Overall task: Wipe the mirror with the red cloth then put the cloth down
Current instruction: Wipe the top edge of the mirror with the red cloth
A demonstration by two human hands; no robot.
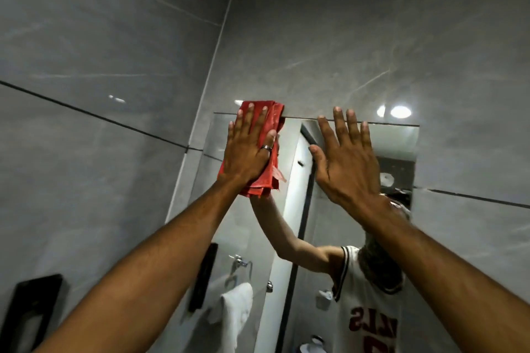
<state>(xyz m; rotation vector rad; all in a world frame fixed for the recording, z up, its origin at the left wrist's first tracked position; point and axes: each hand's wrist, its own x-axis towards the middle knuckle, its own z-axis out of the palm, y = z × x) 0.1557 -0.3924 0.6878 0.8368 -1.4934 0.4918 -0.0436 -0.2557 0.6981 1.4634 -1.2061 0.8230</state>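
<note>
Left wall (86,51): large glossy grey tiles with pale veining and dark grout lines; a black rectangular fixture (34,309) is mounted low on it. The wall meets the mirror wall at a vertical corner just left of the mirror.

Left hand (249,149): flat and spread, fingers extended, palm pressing the red cloth (266,178) against the glass; nothing is clenched. A metal ring (266,147) sits on one finger. The cloth is folded, thick and woven, with frayed lower edges. It lies at the mirror's upper left corner, its top overlapping the mirror's top edge onto the tile above.

Mirror (401,140): frameless, rectangular, thin straight top edge. Bare glass lies open between the two hands and below the cloth. Its reflection shows a white towel (235,309) on a chrome ring, a dark door frame and the person's white jersey.

Right hand (344,157): open, fingers released and splayed, holding nothing, fingertips reaching past the top edge; whether the palm touches the glass cannot be told.

Right of the mirror: more grey tile, one dark grout line.
</note>
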